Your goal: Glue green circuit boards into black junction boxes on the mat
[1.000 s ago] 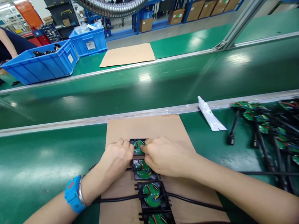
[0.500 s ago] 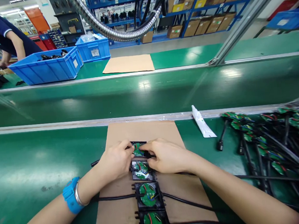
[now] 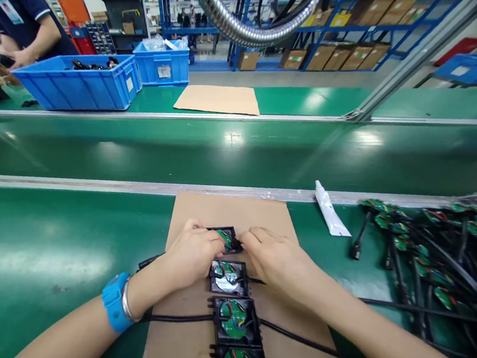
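Note:
A black plastic housing with a round green circuit board [image 3: 227, 239] lies at the far end of a row of several such housings on a cardboard sheet [image 3: 175, 340]. My left hand [image 3: 195, 253] has its fingers bent over this far housing's left side, gripping it. At its right edge, my right hand [image 3: 272, 257] is closed, its fingertips pinching what looks like the housing's black cable, mostly hidden by the hand. Nearer to me, a second housing [image 3: 229, 278] carries a shiny board, and a third housing [image 3: 234, 319] has cables leaving both sides.
On the right lies a pile of green boards with black cables [image 3: 421, 258], beside a white tube [image 3: 331, 211]. Across the green bench stand blue bins [image 3: 75, 84] and another cardboard sheet [image 3: 219, 100]. A person [image 3: 29, 30] works behind the bins. A metal hose [image 3: 250, 25] hangs overhead.
My right hand has drawn back from the far board to the housing's right edge. My left fingers have shifted slightly right over the housing. The view has tilted.

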`<state>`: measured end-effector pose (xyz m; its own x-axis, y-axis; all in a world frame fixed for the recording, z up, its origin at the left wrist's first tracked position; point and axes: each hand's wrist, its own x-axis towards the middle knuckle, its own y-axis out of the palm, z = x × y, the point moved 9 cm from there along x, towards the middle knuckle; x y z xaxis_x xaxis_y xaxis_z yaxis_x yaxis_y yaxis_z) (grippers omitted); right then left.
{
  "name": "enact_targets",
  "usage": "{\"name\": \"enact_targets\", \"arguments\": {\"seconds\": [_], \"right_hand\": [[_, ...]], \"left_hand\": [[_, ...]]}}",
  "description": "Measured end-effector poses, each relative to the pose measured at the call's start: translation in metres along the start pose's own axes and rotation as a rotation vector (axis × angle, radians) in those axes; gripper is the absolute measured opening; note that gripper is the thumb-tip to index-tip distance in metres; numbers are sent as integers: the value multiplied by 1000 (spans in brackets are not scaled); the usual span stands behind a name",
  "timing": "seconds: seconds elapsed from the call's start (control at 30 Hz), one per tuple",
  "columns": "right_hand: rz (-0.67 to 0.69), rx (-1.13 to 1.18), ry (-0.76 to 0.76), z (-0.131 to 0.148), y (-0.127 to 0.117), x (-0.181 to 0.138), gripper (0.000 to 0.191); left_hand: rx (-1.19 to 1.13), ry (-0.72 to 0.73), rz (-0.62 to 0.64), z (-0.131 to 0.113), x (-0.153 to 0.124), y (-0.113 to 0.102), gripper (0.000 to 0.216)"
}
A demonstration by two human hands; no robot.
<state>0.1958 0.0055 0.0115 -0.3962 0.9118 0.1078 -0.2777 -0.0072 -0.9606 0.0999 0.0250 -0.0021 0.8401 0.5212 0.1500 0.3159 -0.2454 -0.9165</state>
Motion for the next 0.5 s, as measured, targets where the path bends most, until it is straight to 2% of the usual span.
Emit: {"name": "enact_targets", "arguments": {"seconds": [0.1, 0.17, 0.33, 0.5], "right_hand": [[-140, 135, 43, -10, 4, 0, 19], [-158, 156, 79, -15, 9, -1, 16], [-103, 145, 89, -18, 12, -1, 18], [16, 57, -19, -14, 14, 5, 15]], "left_hand": [[-11, 12, 0, -1, 0, 0, 14], [-8, 14, -4, -1, 0, -1, 14], [10, 10, -16, -3, 0, -1, 12], [37, -1, -11, -4, 1, -2, 20]]}}
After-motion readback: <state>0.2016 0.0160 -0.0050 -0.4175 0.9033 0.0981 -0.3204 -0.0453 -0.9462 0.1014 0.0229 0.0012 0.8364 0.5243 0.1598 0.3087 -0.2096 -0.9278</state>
